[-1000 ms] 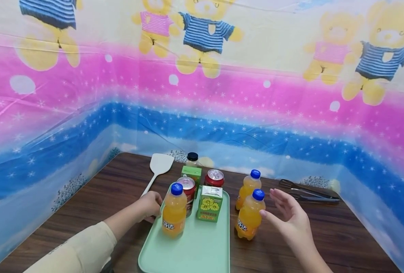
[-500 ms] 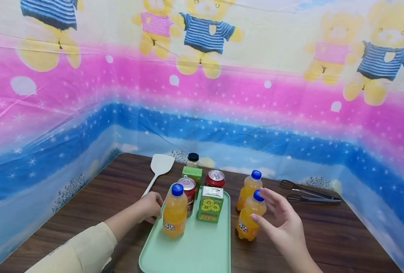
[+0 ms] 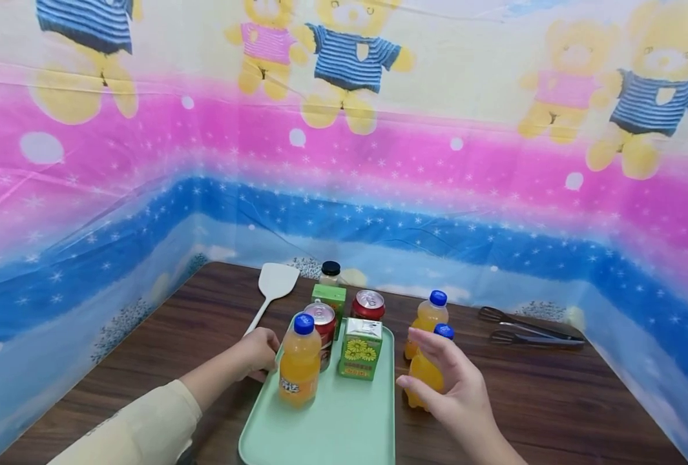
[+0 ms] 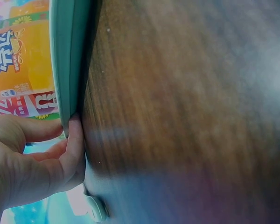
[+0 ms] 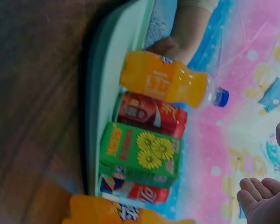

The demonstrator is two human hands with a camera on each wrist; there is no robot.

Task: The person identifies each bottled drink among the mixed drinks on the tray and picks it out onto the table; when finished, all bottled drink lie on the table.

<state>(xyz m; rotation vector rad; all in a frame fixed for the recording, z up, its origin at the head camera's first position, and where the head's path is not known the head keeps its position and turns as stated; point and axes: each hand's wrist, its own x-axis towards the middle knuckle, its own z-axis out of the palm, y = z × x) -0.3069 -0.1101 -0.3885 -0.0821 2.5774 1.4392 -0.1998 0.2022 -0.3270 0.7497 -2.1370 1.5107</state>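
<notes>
Two bare hands flank a pale green tray [image 3: 344,429], which lies on the dark wooden table [image 3: 588,413] with its bare end near. On the right, the right hand [image 3: 454,394] is held with its fingers and thumb parted in a loose curve, its grip around nothing; it partly covers a blue-capped orange bottle [image 3: 425,381] upright on the table beside the tray (I cannot tell whether skin touches plastic). On the left, the left hand [image 3: 256,352], below a cream sleeve [image 3: 140,420], pinches the tray's left rim between thumb and fingers.

Just right of that grip, a matching bottle [image 3: 300,374] stands on the tray. Beyond it is a red can [image 3: 327,330], with a green flower-printed carton [image 3: 359,352] to the right. Farther off are a second green carton [image 3: 333,296], another red can [image 3: 369,303] and, on the right, a third orange bottle [image 3: 433,313]. Farthest lie a white turner [image 3: 276,279] at left, a black-capped bottle [image 3: 330,272], and dark tongs [image 3: 559,335] at right.
</notes>
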